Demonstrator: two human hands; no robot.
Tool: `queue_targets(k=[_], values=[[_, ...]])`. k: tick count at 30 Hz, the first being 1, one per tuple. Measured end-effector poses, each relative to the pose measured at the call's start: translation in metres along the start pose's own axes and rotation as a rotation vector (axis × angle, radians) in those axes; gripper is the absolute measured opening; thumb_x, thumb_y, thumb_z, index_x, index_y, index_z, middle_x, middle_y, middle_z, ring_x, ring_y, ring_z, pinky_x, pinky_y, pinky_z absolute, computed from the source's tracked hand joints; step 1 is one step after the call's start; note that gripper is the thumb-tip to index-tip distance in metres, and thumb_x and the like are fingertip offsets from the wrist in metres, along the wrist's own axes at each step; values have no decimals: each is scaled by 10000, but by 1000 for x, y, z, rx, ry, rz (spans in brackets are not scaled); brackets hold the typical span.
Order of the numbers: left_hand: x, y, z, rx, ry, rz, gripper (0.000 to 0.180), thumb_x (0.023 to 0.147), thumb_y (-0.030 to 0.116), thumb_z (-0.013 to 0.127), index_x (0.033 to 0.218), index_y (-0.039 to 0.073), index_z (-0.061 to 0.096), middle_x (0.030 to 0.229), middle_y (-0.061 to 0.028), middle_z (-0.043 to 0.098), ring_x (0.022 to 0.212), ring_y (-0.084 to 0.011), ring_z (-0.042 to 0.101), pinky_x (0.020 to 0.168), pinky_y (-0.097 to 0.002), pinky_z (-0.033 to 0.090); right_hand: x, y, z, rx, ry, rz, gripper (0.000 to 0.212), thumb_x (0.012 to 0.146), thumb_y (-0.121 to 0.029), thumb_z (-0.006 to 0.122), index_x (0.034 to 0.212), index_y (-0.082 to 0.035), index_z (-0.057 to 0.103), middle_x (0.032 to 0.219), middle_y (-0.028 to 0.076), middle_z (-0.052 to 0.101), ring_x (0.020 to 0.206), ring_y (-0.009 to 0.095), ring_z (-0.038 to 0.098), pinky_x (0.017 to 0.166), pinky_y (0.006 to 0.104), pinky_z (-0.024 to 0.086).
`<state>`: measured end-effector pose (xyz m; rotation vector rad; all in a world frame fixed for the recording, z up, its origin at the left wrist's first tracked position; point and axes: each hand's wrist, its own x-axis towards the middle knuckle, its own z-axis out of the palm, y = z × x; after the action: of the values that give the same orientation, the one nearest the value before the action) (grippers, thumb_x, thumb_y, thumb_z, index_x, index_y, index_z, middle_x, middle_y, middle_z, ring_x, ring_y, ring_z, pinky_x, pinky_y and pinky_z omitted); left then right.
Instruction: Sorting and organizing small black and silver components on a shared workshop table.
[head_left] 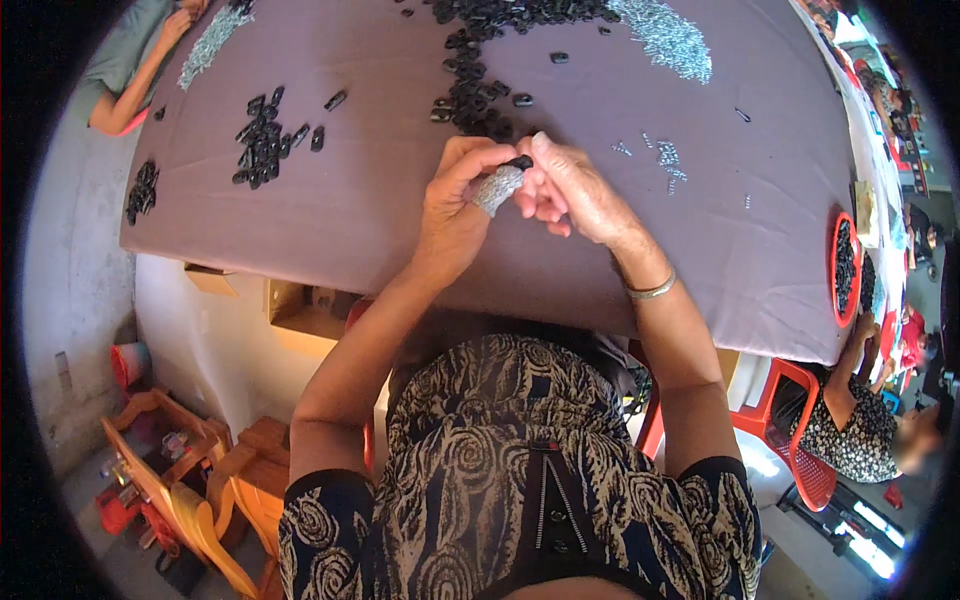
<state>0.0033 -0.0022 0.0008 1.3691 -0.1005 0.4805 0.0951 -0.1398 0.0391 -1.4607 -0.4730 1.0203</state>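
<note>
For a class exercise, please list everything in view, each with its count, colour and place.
Tablecloth: one, mauve-grey, centre
Main pile: uncountable small parts, black, top centre, trailing towards the hands
Side clusters: two, black, table's left
Spring-like pieces: many, silver, upper left, upper right, right of the hands
Basket: one, red, holding black parts, table's right edge
Plastic chair: one clear, red, lower right
Wooden furniture: count unclear, orange-brown, lower left
Co-workers: several, varied clothing, upper left and right
Held part: one, black, between the hands
Bracelet: one, silver, right wrist
Patterned garment: one, dark and beige, lower centre
Left hand: one, silver-grey digit wrap, centre
Right hand: one, bare, centre
</note>
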Motion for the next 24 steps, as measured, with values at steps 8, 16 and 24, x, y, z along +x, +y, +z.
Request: queue_targets(k=[8,16,24], values=[[-1,5,-1,152,-35,26,290,813,-46,580,1084,56,593,1087,-57,442,1028,-162,483,861,-272,442,1,6,12,194,-70,29,554,890,-614,411,673,-105,431,590,-30,390,477,49,299,374,201,221],[0,8,-6,220,-54,60,324,784,-30,632,1094,49,574,1112,-52,465,1044,-166,486,878,-281,418,2,5,16,361,-124,25,416,885,-454,548,661,-130,417,563,-72,310,467,21,225,393,205,129],[-1,10,-2,120,-69,46,346,781,-49,621,1114,32,582,1144,-57,454,1056,-165,485,879,-281,424,-1,3,21,339,-101,-5,398,882,-458,555,720,-96,520,549,-86,314,441,9,253,376,194,140]])
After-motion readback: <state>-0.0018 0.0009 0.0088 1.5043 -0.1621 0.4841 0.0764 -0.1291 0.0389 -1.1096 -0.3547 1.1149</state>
